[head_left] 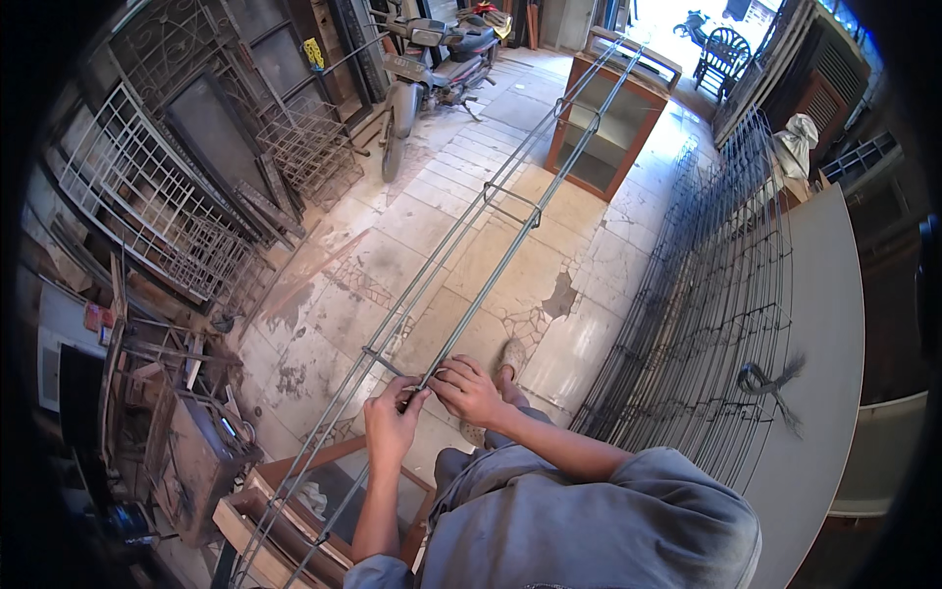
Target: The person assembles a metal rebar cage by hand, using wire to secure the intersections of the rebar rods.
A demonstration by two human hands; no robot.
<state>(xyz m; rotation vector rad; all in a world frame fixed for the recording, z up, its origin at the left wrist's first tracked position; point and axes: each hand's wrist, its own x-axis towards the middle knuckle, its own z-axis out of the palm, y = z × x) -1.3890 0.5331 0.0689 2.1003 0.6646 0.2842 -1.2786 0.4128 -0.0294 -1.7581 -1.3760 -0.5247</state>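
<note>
A long, narrow rebar cage [488, 297] of thin steel rods with rectangular stirrups runs from the lower left to the far top right, in front of my body. At the stirrup [381, 360] nearest me, both hands meet on the right-hand rods. The fingers of my left hand [392, 420] are pinched together beside the joint; whatever is between them is too small to make out. My right hand [467, 394] has its fingers curled over a rod just beyond, almost touching the left fingertips. Another stirrup [511, 204] crosses the rods farther away.
A wood-framed glass cabinet [628, 83] is under the cage's far end; a wooden frame [257, 481] lies under its near end. More wire cages [687, 324] lean along a grey board [824, 294] at right, with a dark wire bundle [765, 381]. A motorbike [417, 83] and metal grilles [157, 187] line the left.
</note>
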